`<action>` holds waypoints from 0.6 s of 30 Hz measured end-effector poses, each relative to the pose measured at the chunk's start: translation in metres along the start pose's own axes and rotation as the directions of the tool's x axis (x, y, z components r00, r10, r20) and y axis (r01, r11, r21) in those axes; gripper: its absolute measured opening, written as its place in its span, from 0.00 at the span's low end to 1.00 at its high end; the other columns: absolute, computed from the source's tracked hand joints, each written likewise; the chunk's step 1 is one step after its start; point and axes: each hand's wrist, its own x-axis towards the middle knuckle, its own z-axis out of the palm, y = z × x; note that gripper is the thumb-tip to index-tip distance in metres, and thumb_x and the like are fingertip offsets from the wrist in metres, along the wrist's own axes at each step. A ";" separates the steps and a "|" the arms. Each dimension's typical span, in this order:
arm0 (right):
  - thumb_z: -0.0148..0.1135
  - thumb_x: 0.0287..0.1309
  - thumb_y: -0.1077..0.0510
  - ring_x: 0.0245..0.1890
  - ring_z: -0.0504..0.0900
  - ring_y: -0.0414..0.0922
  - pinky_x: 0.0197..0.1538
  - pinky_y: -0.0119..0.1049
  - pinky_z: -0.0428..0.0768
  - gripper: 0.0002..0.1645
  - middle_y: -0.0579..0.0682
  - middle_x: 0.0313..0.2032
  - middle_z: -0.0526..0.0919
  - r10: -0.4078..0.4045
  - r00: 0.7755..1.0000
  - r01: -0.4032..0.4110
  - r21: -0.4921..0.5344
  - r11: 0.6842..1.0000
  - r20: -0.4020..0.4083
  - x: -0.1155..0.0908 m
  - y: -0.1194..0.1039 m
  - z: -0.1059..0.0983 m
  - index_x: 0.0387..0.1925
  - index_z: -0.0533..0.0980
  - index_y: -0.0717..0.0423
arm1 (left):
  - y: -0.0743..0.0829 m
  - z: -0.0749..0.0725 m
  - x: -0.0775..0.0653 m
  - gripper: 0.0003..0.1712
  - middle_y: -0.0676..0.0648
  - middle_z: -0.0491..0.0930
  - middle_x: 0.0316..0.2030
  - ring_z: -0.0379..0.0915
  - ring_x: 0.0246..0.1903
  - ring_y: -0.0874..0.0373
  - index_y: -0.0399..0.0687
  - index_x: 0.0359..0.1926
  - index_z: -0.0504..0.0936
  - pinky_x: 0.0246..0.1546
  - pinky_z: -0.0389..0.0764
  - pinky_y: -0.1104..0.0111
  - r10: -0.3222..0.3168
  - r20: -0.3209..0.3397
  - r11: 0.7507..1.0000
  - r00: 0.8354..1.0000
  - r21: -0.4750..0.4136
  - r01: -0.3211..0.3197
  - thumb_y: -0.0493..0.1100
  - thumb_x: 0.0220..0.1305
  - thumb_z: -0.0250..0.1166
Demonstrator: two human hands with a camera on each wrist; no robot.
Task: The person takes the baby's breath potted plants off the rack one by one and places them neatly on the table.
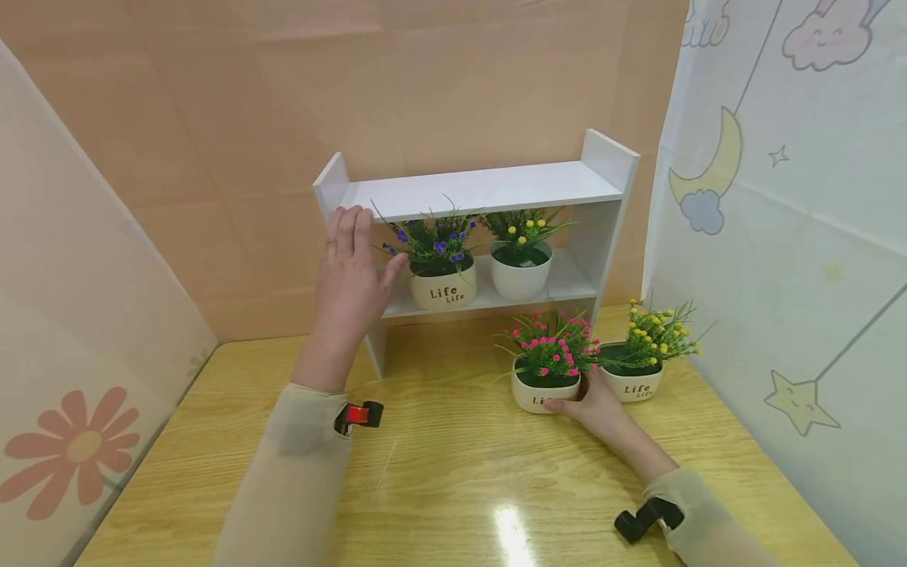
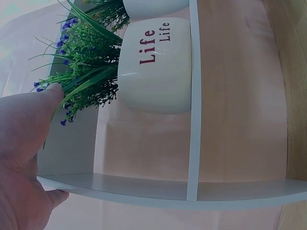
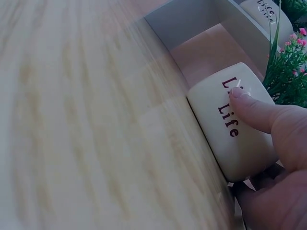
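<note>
My left hand (image 1: 349, 272) rests at the upper left corner of a white two-tier shelf (image 1: 482, 189), fingers extended against its edge and thumb spread toward purple flowers. Those flowers grow in a cream "Life" pot (image 1: 443, 290) on the shelf's lower board; beside it is a white pot (image 1: 520, 277) with yellow flowers. With the thumb on its front and the fingers at its side, my right hand (image 1: 598, 405) grips a cream pot (image 3: 216, 120) of pink flowers (image 1: 556, 346), low at the tabletop. Part of its lettering is covered by the thumb.
Another cream "Life" pot (image 1: 634, 386) with yellow flowers stands on the wooden table (image 1: 425, 472), just right of my right hand. A patterned white panel (image 1: 794, 260) bounds the right side, another panel (image 1: 85, 354) the left. Peach cloth (image 1: 425, 87) hangs behind the shelf.
</note>
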 end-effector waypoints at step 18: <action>0.88 0.56 0.51 0.78 0.65 0.69 0.80 0.61 0.65 0.68 0.71 0.78 0.65 0.019 1.000 -0.019 0.023 1.000 -0.005 -0.007 -0.005 0.004 0.86 0.55 0.62 | -0.001 -0.001 0.000 0.50 0.41 0.45 0.86 0.27 0.88 0.47 0.42 0.87 0.45 0.87 0.38 0.56 -0.010 0.019 1.000 1.000 -0.005 0.010 0.60 0.85 0.60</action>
